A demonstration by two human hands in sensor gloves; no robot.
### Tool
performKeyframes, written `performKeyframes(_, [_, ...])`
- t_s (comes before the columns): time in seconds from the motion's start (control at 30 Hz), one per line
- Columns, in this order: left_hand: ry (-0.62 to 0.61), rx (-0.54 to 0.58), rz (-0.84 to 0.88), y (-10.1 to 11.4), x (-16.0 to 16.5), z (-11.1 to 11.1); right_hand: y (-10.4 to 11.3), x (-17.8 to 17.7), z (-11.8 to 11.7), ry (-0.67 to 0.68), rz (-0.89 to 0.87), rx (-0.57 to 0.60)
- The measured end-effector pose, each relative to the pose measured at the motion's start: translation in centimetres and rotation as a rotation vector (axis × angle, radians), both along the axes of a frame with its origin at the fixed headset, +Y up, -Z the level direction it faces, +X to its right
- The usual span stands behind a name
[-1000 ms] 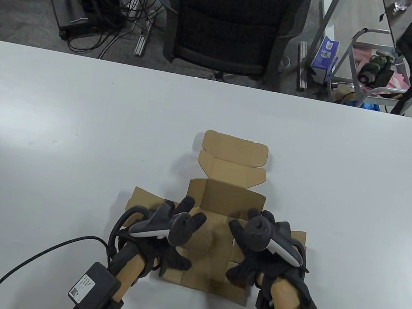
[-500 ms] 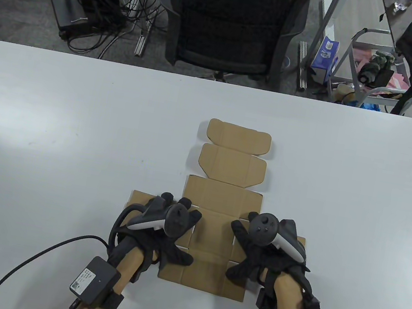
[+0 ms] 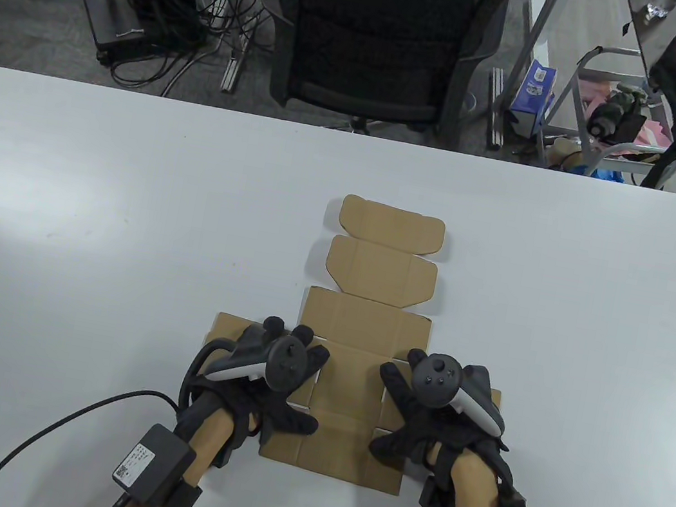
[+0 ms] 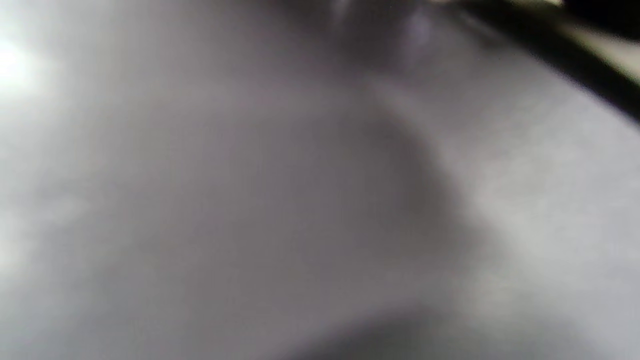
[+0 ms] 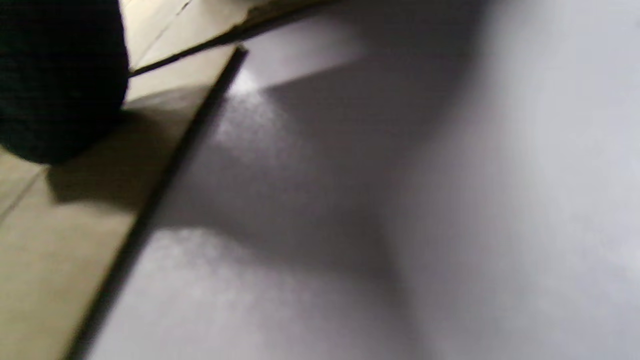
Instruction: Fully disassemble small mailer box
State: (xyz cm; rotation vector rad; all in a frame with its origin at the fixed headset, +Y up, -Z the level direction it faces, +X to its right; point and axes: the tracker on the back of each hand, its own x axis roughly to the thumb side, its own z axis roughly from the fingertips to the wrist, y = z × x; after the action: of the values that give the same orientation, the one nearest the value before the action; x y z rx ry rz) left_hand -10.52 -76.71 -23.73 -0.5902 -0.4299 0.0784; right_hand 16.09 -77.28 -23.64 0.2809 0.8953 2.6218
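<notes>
The brown cardboard mailer box (image 3: 364,330) lies unfolded and flat on the white table (image 3: 90,210), its lid flaps stretching away from me. My left hand (image 3: 283,381) rests flat, fingers spread, on the left side panel. My right hand (image 3: 415,411) rests flat, fingers spread, on the right side panel. In the right wrist view a dark gloved part (image 5: 55,85) lies on the flat cardboard (image 5: 60,250) beside the table surface. The left wrist view is a blur of grey table.
A black office chair (image 3: 383,32) stands beyond the table's far edge. A black cable (image 3: 60,420) runs from my left forearm over the table's near left. Cables and a cart with clutter stand on the floor behind.
One second ago the box walls and lid flaps still stood partly up. Both hands pressed down and outward, and the cardboard now lies flat. Little has moved in the last half second.
</notes>
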Motion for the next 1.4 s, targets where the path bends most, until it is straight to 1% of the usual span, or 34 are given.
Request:
performKeyframes(0.07, [-0.004, 0.027, -0.002, 0.3, 0.0, 0.3, 0.3, -0.1, 0.2, 0.011, 0.002, 0.018])
performKeyframes(0.13, [-0.002, 0.066, 0.002, 0.8, -0.3, 0.8, 0.9, -0.1, 0.5, 0.012, 0.012, 0.077])
performKeyframes(0.17, [0.009, 0.086, 0.020, 1.3, -0.6, 1.1, 1.6, 0.0, 0.8, -0.001, 0.012, 0.146])
performKeyframes(0.2, [0.020, 0.099, 0.042, 1.7, -0.8, 1.4, 2.0, 0.0, 1.1, -0.012, 0.001, 0.180])
performKeyframes(0.3, [0.041, 0.164, 0.186, 3.1, -1.7, 2.2, 3.7, 0.5, 2.2, -0.042, -0.043, 0.296])
performKeyframes(0.37, [0.073, 0.201, 0.240, 3.7, -2.0, 2.3, 4.3, 0.7, 2.7, -0.066, -0.080, 0.333])
performKeyframes(0.43, [0.074, 0.241, 0.233, 4.1, -2.3, 2.3, 4.6, 0.9, 2.7, -0.095, -0.112, 0.365])
performKeyframes(0.53, [0.091, 0.262, 0.195, 4.1, -2.7, 2.2, 4.0, 1.3, 2.3, -0.149, -0.134, 0.348])
performKeyframes(0.6, [0.095, 0.238, 0.192, 3.9, -2.8, 2.1, 3.5, 1.7, 2.1, -0.169, -0.130, 0.311])
performKeyframes(0.73, [0.096, 0.203, 0.212, 3.7, -2.6, 2.2, 3.3, 1.8, 2.1, -0.169, -0.139, 0.297])
performKeyframes(0.87, [0.089, 0.210, 0.208, 3.8, -2.4, 2.3, 3.4, 1.6, 2.3, -0.157, -0.140, 0.295])
performKeyframes(0.97, [0.089, 0.198, 0.209, 3.7, -2.3, 2.3, 3.2, 1.7, 2.3, -0.166, -0.138, 0.273])
performKeyframes(1.4, [0.088, 0.157, 0.202, 3.5, -2.1, 2.3, 3.2, 1.5, 2.4, -0.164, -0.141, 0.253])
